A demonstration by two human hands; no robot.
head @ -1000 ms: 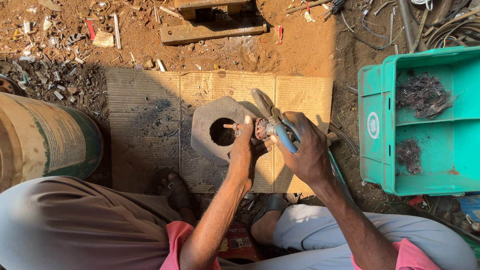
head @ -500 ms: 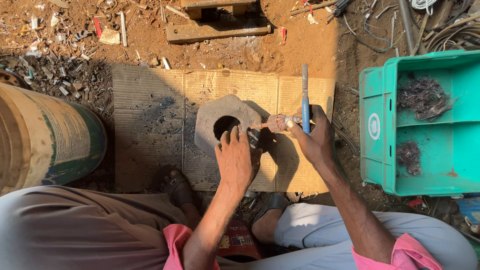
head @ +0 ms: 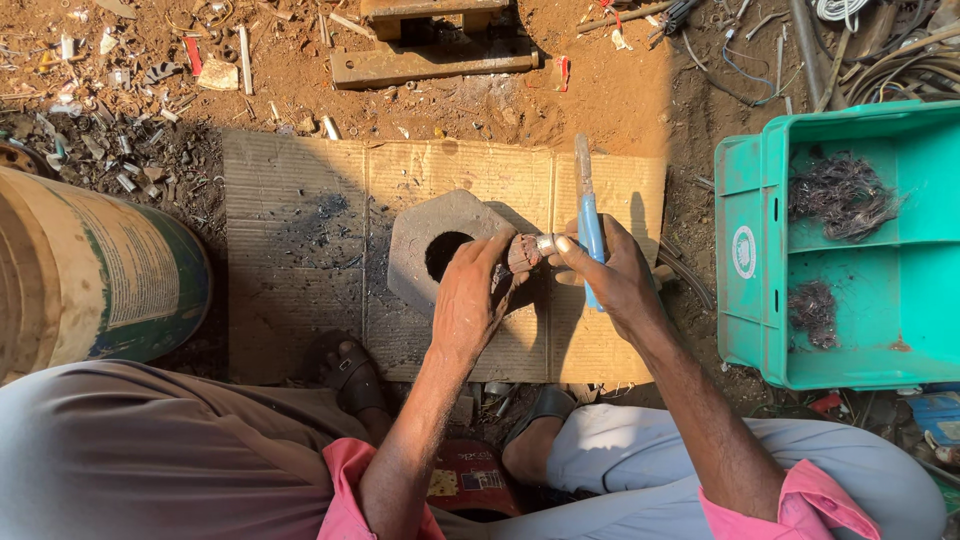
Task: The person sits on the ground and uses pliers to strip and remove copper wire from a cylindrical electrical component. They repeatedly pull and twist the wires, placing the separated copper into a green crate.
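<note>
- A large cylindrical drum with a cream and green side lies at the far left, on reddish dirt strewn with small metal scraps.
- A flat sheet of brown corrugated cardboard covers the ground in the middle; on it sits a grey octagonal metal block with a round hole.
- The left hand rests over the block's right edge, fingers curled around a small stubby bundle of copper-coloured wire strands — the bundle sits just right of the hole, between the two hands.
- The right hand is closed on a slim blue-handled tool with a pale metal tip pointing away; its thumb and forefinger also pinch the silvery end piece joined to the bundle.
- A turquoise plastic crate with compartments stands at the right, well apart from the hands — dark tangles of fine wire lie in two of its sections.
</note>
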